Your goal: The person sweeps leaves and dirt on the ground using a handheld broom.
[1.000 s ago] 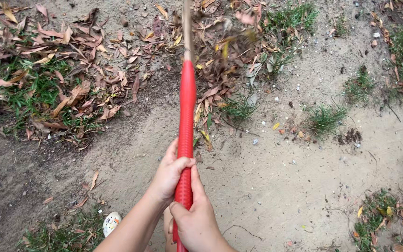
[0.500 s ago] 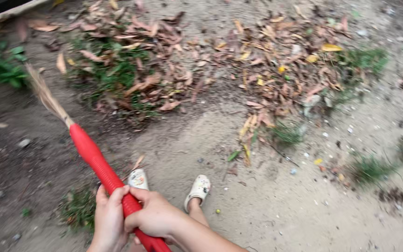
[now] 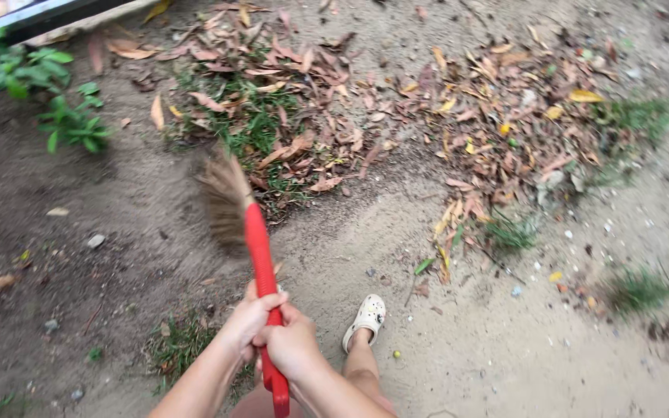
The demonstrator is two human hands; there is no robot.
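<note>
broom (image 3: 253, 248) swung rightward, bristles apparently down

**What is hidden, cropped or blurred**

The lower end of the red broom handle (image 3: 261, 263) is cut off by the bottom edge, and its middle is covered by the left hand (image 3: 248, 317) and the right hand (image 3: 292, 347). The bristles (image 3: 224, 197) are smeared by motion blur, so single strands cannot be told. Both forearms are cropped at the bottom edge. Only one pale shoe (image 3: 366, 317) is seen in full. The dark bar (image 3: 48, 15) is cut off at the top-left corner.
</note>
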